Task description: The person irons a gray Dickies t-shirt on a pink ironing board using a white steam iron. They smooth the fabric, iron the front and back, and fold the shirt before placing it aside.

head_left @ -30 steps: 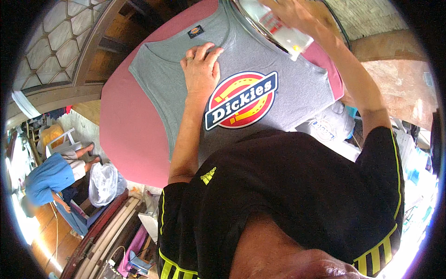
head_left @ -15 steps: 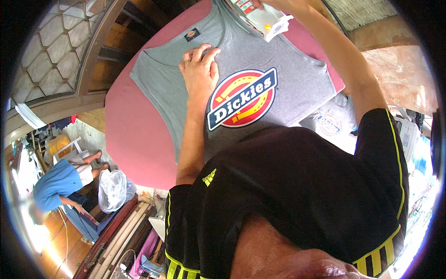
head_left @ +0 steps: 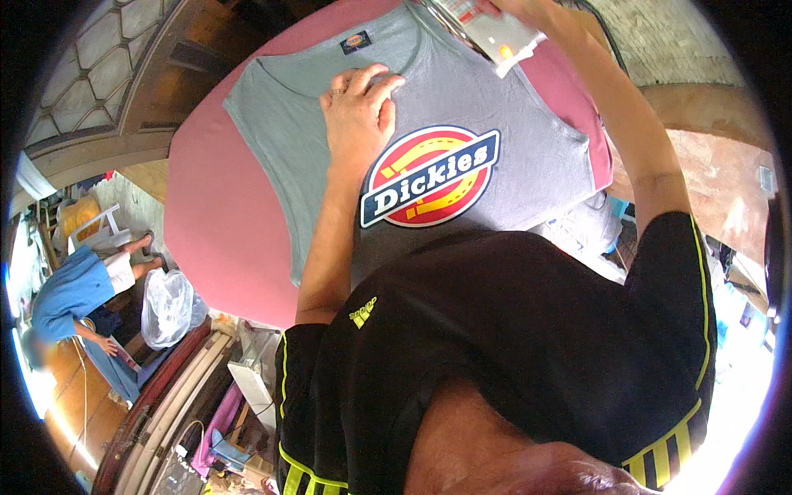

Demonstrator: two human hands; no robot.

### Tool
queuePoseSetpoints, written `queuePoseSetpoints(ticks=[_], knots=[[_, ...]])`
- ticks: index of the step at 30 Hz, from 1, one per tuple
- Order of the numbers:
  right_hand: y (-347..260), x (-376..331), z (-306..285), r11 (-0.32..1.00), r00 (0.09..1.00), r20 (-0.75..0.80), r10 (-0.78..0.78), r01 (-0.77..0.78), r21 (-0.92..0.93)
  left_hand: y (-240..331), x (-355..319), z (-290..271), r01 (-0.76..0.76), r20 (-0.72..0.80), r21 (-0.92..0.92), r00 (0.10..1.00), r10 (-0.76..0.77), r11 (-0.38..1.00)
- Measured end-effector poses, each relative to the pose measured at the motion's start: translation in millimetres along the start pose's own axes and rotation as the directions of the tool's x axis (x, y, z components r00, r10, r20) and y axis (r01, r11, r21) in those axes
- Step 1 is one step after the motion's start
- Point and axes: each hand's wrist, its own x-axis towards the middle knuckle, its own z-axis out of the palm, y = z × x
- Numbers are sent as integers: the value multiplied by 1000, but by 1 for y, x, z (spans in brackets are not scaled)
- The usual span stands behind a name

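Head view: grey sleeveless shirt spread flat over a pink padded board, neck opening toward the top of the picture, round red, yellow and blue emblem on the chest, small label patch inside the collar. Left hand released and pressed palm-down on the cloth just above and left of the emblem, fingers splayed toward the neckline, ring on one finger. Right hand up at the top rim, partly cut off, closed around a white iron with red and orange marks, tilted and resting at the shirt's upper right shoulder. Black shirt with yellow stripes low in the picture, on the wearer's own body. Far left, another person in blue seated beside a white plastic bag, well apart from the board.
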Motion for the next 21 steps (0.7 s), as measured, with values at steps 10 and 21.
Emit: queuePoseSetpoints(ticks=[10,21], knots=[[18,-2,21,628,862,238,-448,493,-602,-7,-6,3,18,-19,73,1000,-17,997],[0,-31,4,890,952,156,-263,302,-341,-11,-3,6,-25,-29,14,999,26,1000]])
